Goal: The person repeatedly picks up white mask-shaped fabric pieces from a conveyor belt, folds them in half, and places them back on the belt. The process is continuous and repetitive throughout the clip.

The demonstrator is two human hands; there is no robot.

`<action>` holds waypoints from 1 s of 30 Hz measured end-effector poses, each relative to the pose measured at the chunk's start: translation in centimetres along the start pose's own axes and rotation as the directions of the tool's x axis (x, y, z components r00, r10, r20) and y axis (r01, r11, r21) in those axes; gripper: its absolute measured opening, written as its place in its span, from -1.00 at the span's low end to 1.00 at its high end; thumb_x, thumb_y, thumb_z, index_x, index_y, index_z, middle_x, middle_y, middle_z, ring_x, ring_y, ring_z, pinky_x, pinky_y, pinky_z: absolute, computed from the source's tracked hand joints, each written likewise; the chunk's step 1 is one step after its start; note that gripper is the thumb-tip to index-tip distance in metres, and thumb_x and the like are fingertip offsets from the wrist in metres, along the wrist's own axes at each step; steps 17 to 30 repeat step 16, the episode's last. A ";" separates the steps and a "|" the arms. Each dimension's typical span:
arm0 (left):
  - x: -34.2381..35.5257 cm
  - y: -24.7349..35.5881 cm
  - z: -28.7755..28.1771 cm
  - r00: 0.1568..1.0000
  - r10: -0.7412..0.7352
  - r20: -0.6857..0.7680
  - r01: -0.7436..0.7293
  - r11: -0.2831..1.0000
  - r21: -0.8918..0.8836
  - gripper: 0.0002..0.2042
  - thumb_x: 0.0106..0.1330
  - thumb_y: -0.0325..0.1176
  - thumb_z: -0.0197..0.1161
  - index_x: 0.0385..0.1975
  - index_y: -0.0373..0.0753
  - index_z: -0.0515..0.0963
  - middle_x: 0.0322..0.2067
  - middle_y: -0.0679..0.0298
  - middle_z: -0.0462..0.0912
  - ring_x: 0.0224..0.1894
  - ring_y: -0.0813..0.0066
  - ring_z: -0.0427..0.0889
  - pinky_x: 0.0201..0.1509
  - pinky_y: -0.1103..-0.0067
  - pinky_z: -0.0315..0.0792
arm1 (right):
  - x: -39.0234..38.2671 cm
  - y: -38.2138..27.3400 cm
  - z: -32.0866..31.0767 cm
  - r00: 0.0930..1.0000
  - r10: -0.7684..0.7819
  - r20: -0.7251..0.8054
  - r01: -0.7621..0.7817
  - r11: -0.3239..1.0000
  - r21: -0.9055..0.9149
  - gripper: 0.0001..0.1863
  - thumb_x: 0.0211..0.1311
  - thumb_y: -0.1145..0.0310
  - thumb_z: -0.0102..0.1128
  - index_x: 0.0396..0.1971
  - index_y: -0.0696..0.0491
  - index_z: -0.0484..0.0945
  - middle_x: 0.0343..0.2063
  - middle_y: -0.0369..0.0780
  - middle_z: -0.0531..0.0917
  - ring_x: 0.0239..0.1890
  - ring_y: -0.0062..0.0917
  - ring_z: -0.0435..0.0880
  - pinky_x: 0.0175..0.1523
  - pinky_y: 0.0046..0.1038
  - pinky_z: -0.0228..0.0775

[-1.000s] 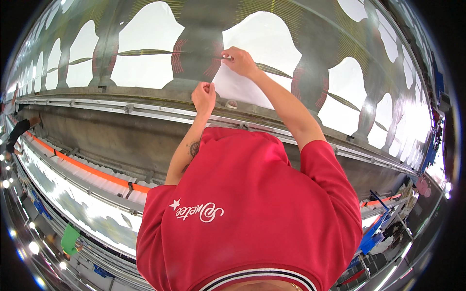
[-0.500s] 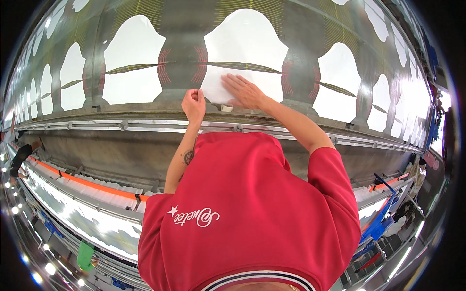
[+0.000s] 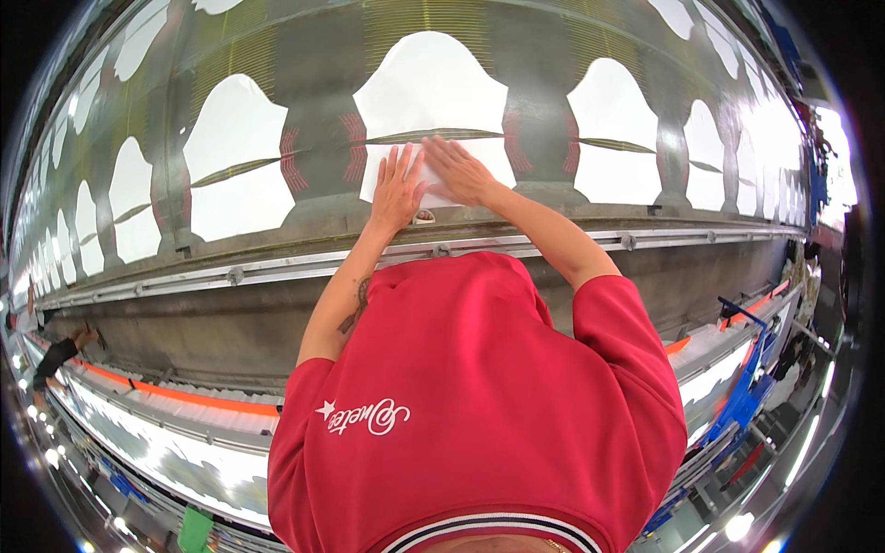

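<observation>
Now both palms flat, fingers spread: your left hand [image 3: 398, 189] & right hand [image 3: 458, 172] smoothing white sheet [image 3: 433, 101]; next, press evenly w/o creasing.

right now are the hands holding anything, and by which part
Nothing is gripped. The left hand and right hand lie flat, fingers spread, pressing on the lower part of a white sheet on the machine.

Matt white paper sheet [image 3: 433, 180] on dull grey metal panel [image 3: 323, 64]; shiny steel rail [image 3: 277, 267].
</observation>
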State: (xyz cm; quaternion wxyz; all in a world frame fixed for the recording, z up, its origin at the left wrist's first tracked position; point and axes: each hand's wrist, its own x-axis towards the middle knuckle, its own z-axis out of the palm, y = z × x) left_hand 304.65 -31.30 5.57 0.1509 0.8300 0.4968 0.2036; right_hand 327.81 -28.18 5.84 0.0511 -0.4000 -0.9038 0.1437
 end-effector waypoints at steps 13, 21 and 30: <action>0.8 -0.6 1.5 0.936 0.123 0.329 -0.195 0.961 0.196 -0.12 0.38 0.36 0.20 0.66 0.21 0.14 0.70 0.14 -0.15 0.70 -0.20 -0.22 0.61 -0.34 -0.37 | -7.7 -1.1 2.2 0.763 0.632 -0.135 -0.630 0.774 0.064 -0.03 0.51 -0.36 -0.11 0.68 -0.02 -0.01 0.68 0.05 -0.17 0.72 -0.04 -0.24 0.72 0.05 -0.40; 3.0 0.2 2.1 0.916 0.133 0.379 -0.226 0.951 0.211 -0.11 0.37 0.38 0.20 0.66 0.20 0.13 0.71 0.14 -0.16 0.70 -0.18 -0.23 0.61 -0.34 -0.40 | -7.0 -0.9 1.9 0.713 0.700 0.028 -0.700 0.714 -0.006 0.03 0.47 -0.46 -0.17 0.69 -0.07 -0.07 0.70 -0.01 -0.19 0.73 -0.07 -0.29 0.73 0.01 -0.52; 3.0 0.2 2.1 0.916 0.133 0.379 -0.226 0.951 0.211 -0.11 0.37 0.38 0.20 0.66 0.20 0.13 0.71 0.14 -0.16 0.70 -0.18 -0.23 0.61 -0.34 -0.40 | -7.0 -0.9 1.9 0.713 0.700 0.028 -0.700 0.714 -0.006 0.03 0.47 -0.46 -0.17 0.69 -0.07 -0.07 0.70 -0.01 -0.19 0.73 -0.07 -0.29 0.73 0.01 -0.52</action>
